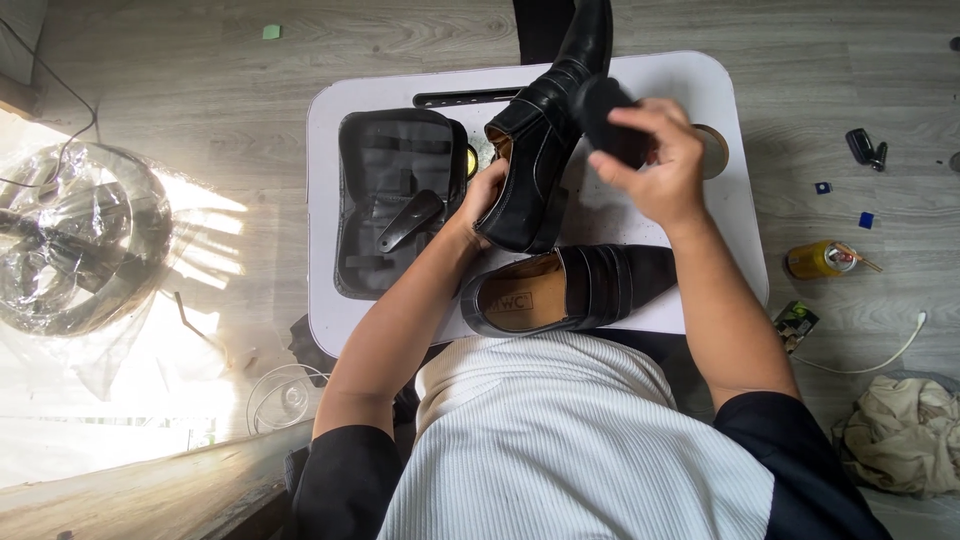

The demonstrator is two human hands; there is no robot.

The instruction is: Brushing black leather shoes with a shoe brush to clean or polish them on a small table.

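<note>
My left hand (478,200) grips the heel of a black leather shoe (545,130), holding it tilted up over a small white table (720,90). A black round applicator pad (605,115) is held in my right hand (655,165) and pressed against the side of that shoe. A second black loafer (570,290) with a tan insole lies on its side along the table's near edge, untouched.
An open black kit case (395,200) with a shoehorn lies on the table's left half. A round tin (712,150) sits behind my right hand. On the wooden floor: a yellow bottle (820,260), a crumpled cloth (905,435), keys (865,148), a plastic-wrapped fan (75,235).
</note>
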